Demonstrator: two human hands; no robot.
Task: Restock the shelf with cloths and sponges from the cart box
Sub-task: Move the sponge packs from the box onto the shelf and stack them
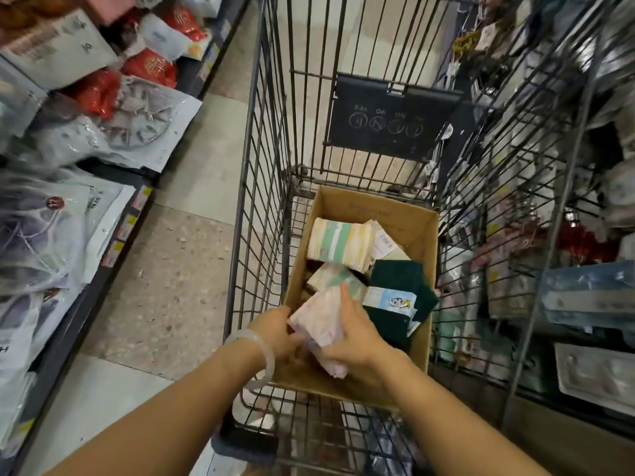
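Low in the middle of the frame, both hands reach into the cardboard box point(409, 228) that sits on the floor of the wire cart point(268, 187). The right hand point(354, 334) curls its fingers over the top of a pale pink pack of cloths point(318, 321), while the left hand point(275, 329), a pale bangle point(264, 352) on its wrist, closes on the pack's lower left edge. The pack is tilted up out of the box's near corner, which suggests that it is being lifted with two hands because it is soft and would sag from a single grip; blur makes the exact finger contact hard to read.

Deeper in the box, towards the centre of the frame, lies a striped yellow and green bundle of cloths point(340, 242), with a smaller similar pack point(330, 274) just below it. Dark green scouring pads point(398, 290) in a printed sleeve lean against the box's right wall, stacked on edge, probably to save room.

Along the left of the frame runs a shelf point(113, 249) with bagged goods and price tags on its edge; another shelf point(584, 304) of wrapped items shows through the cart's mesh at the right. My judgement is that the pack will go to one of these, though which one I cannot tell.
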